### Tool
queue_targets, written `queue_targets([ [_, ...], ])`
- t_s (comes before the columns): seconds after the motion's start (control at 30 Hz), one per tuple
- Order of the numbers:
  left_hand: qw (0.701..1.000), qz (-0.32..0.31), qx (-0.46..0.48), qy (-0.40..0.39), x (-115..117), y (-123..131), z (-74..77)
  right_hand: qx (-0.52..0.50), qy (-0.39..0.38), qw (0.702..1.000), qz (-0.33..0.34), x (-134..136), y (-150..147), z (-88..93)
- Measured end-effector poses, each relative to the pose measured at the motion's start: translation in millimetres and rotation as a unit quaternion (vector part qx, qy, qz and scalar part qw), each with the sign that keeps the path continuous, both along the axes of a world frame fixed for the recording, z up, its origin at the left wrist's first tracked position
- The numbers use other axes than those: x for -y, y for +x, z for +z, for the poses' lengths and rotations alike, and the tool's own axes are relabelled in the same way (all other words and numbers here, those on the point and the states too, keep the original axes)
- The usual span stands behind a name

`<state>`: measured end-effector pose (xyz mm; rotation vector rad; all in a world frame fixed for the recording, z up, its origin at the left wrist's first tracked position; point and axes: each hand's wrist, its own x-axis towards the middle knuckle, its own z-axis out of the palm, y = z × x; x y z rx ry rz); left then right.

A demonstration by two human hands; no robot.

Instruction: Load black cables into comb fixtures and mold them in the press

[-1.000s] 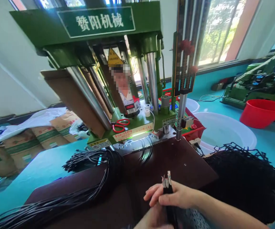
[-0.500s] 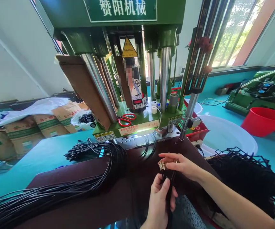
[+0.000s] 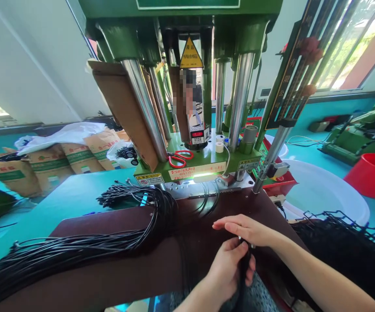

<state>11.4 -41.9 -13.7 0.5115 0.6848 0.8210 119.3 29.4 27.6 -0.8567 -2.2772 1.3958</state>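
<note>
Low at the front right, my left hand [image 3: 228, 271] is closed around a bundle of black cables [image 3: 244, 262] that hangs down toward my lap. My right hand [image 3: 250, 229] lies over the top of that bundle, palm down with its fingers stretched out to the left. Only a little of the metal cable ends shows under the right palm. Beyond the hands, several thin cables [image 3: 211, 197] stick out of the metal mould plate [image 3: 182, 190] of a green press [image 3: 207, 149]. A thick heap of black cables [image 3: 109, 242] stretches across the brown table to the left.
Red-handled scissors [image 3: 181, 159] lie on the press base. The brown tabletop [image 3: 132, 277] reaches under the cable heap. Black moulded strands [image 3: 340, 242] pile up at the right, near a white tub [image 3: 333, 186] and a red bucket [image 3: 372, 173]. Paper sacks [image 3: 49, 167] stand at the back left.
My right hand has come down flat over the cable ends, which showed upright before. The left hand and bundle have shifted slightly right and tilted. The camera view has turned down and left.
</note>
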Motion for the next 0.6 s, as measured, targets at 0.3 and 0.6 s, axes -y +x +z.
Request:
queue_targets([
  [0.3,0.969,0.214,-0.117,0.037,-21,-15,-13.9,0.304,0.324,0.874,-0.199,-82,5,-35.3],
  [0.6,0.971,0.209,-0.110,0.042,-18,-20,-9.0,0.307,0.117,0.935,-0.135,-27,33,-28.5],
])
